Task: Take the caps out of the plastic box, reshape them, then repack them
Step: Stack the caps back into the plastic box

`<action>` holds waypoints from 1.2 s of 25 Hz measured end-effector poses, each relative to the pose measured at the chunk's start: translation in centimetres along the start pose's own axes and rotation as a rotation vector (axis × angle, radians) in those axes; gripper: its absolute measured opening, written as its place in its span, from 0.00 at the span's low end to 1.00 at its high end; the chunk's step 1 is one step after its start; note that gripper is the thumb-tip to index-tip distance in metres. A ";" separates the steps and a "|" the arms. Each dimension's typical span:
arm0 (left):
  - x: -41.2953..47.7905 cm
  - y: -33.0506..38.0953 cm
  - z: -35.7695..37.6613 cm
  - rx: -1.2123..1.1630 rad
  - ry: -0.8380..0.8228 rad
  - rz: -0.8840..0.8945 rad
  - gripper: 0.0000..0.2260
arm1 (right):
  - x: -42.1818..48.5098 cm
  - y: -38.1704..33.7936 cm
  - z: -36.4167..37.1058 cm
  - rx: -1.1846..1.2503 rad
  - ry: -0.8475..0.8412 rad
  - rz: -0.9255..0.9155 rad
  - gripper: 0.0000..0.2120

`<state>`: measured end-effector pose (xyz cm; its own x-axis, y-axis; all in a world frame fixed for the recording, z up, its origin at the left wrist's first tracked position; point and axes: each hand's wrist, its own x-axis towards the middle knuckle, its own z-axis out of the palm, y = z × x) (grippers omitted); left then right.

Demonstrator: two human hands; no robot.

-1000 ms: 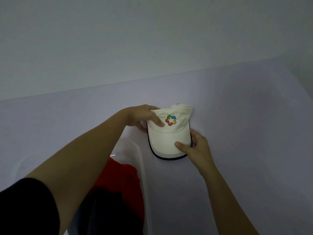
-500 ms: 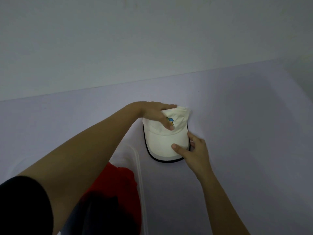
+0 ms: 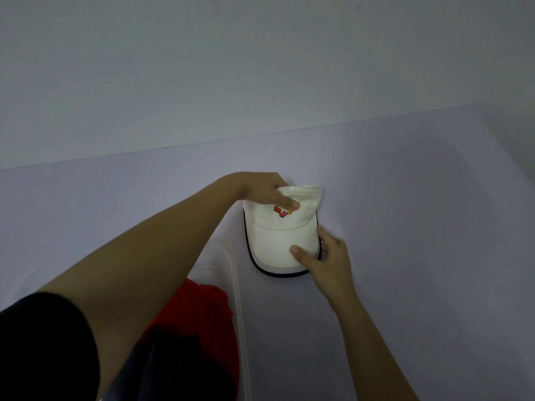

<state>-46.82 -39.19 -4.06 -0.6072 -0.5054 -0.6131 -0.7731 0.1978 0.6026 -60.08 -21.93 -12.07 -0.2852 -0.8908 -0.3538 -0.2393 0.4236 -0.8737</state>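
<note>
Head view, 1 moment, itemised.

Item 1: white cap [image 3: 282,235], dark-edged brim, coloured logo on the front. Location: out of the box, lying on the table [image 3: 419,227], brim toward the person, just past the box's far corner.

Item 2: left hand [image 3: 262,191]. Grips the crown from the far left. The thumb presses on the front panel and covers part of the logo. Its fingers go behind the crown, out of sight.

Item 3: right hand [image 3: 328,257]. Pinches the brim's right edge, thumb on top, fingers [image 3: 323,234] curled at the rim.

Item 4: plastic box [image 3: 235,273], clear, near left. Contents: 1 red cap [image 3: 207,308] and a dark item [image 3: 170,360], too dim to identify.

Step judged: reshaping, with the crown being worked while the brim is held down.

Risks judged:
- Thumb pressure on the soft front panel could set a dent or crease across the logo instead of rounding it.
- A hard pinch on the brim could kink its curve.
- The crown's top looks rumpled. Repacked so, it would hold that fold.
- The left forearm passes over the box and could nudge it.
</note>
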 end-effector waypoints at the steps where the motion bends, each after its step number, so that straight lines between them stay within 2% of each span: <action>1: -0.5 0.3 -0.3 -0.011 0.000 0.011 0.11 | -0.3 -0.6 -0.2 0.007 -0.005 -0.001 0.42; 5: -4.6 1.8 -3.3 -0.035 0.103 0.041 0.11 | -2.2 -5.3 -1.2 0.043 0.039 -0.060 0.40; 8: -10.5 2.4 -6.7 -0.020 0.240 0.057 0.12 | -5.9 -9.2 -0.8 0.063 0.081 -0.119 0.40; 10: -14.1 2.0 -8.6 -0.005 0.317 0.055 0.12 | -8.3 -10.4 0.4 0.033 -0.039 -0.181 0.32; 11: -15.7 1.8 -9.3 0.008 0.350 0.050 0.12 | -9.4 -10.5 1.3 -0.002 -0.149 -0.198 0.31; 13: -20.0 0.5 -10.0 0.021 0.419 0.026 0.12 | -11.7 -11.0 4.1 -0.123 -0.417 -0.235 0.37; 15: -23.8 -1.1 -10.4 -0.005 0.473 0.003 0.12 | -12.7 -11.3 6.7 -0.282 -0.621 -0.229 0.52; 17: -27.3 -2.7 -10.2 -0.026 0.505 -0.015 0.12 | -12.1 -11.7 8.9 -0.438 -0.755 -0.150 0.63; 19: -29.9 -4.1 -9.7 -0.062 0.531 -0.018 0.13 | -10.6 -11.8 10.2 -0.563 -0.830 -0.058 0.67; 21: -31.5 -4.9 -8.9 -0.101 0.554 -0.011 0.13 | -9.9 -11.9 10.4 -0.627 -0.856 -0.039 0.65; 25: -31.6 -6.9 -6.5 -0.084 0.619 0.006 0.13 | -11.1 -12.0 10.1 -0.642 -0.815 -0.189 0.50; 27: -30.7 -7.4 -5.1 0.012 0.719 0.042 0.12 | -12.8 -12.3 9.6 -0.586 -0.782 -0.303 0.50; 30: -29.5 -6.9 -2.2 0.125 0.816 0.223 0.10 | -15.2 -12.7 8.8 -0.550 -0.709 -0.457 0.52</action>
<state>-23.13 -27.49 10.97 -0.4623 -0.8809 0.1016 -0.6950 0.4310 0.5755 -44.56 -15.18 1.47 0.5165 -0.8033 -0.2964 -0.6338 -0.1260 -0.7632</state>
